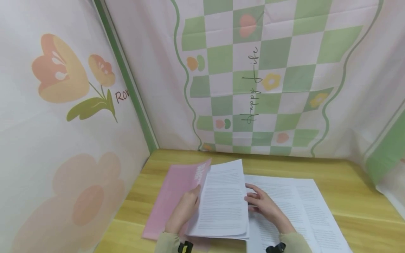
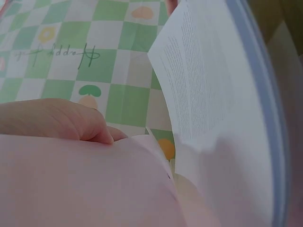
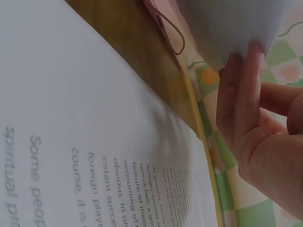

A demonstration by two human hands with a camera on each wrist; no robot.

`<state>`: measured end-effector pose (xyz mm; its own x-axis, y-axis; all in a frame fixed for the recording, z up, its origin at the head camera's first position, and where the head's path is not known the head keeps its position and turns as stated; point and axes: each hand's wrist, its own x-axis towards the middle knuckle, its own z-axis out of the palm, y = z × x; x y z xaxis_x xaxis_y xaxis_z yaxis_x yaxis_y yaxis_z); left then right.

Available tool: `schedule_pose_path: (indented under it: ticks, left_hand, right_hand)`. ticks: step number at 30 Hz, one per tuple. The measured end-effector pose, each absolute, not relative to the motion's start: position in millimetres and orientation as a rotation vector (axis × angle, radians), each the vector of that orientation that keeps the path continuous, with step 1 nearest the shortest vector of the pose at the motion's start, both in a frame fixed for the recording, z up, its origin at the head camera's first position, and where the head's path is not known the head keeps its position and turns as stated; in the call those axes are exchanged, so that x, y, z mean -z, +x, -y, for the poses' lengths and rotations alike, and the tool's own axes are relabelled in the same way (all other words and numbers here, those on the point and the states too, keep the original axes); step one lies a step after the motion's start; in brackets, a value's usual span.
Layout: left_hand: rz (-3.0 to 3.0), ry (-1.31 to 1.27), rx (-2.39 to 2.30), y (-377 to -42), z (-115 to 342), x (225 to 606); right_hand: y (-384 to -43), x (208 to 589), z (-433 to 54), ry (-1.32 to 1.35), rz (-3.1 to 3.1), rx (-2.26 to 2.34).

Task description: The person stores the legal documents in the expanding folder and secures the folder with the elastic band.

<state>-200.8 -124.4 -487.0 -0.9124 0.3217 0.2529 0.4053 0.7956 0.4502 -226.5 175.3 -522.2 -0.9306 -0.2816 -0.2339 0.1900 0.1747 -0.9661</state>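
Observation:
My left hand (image 1: 186, 207) pinches the edge of a pink folder (image 1: 172, 189), whose cover is lifted along its right side. In the left wrist view the thumb of that hand (image 2: 61, 118) lies on the rim of the pink cover (image 2: 85, 184). Beside it stand printed paper sheets (image 1: 223, 200), tilted up and partly over the folder. My right hand (image 1: 264, 203) holds these sheets at their right edge. In the right wrist view its fingers (image 3: 248, 94) lie against the back of the sheets (image 3: 227, 28), and part of the grip is hidden.
Under and beyond my right forearm, larger printed pages (image 1: 303, 200) lie spread on the wooden table (image 1: 357, 196). A patterned cloth (image 1: 218, 84) hangs at the table's back edge, and another curtain (image 1: 63, 140) hangs on the left. A thin cord loop (image 3: 177, 42) shows near the folder.

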Motion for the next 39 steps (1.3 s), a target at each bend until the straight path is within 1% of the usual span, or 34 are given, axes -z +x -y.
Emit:
schedule_pose_path:
  ticks: [10, 23, 39]
  left_hand:
    - [2.824, -0.586, 0.742, -201, 124, 487]
    - [2.822, -0.576, 0.753, -200, 123, 487]
    - [2.827, -0.589, 0.768, -202, 124, 488]
  right_hand:
    - [-227, 522, -167, -0.194, -2.026, 1.829]
    - [-229, 520, -154, -0.243, -1.992, 1.813]
    - [-231, 520, -142, -0.203, -2.038, 1.83]
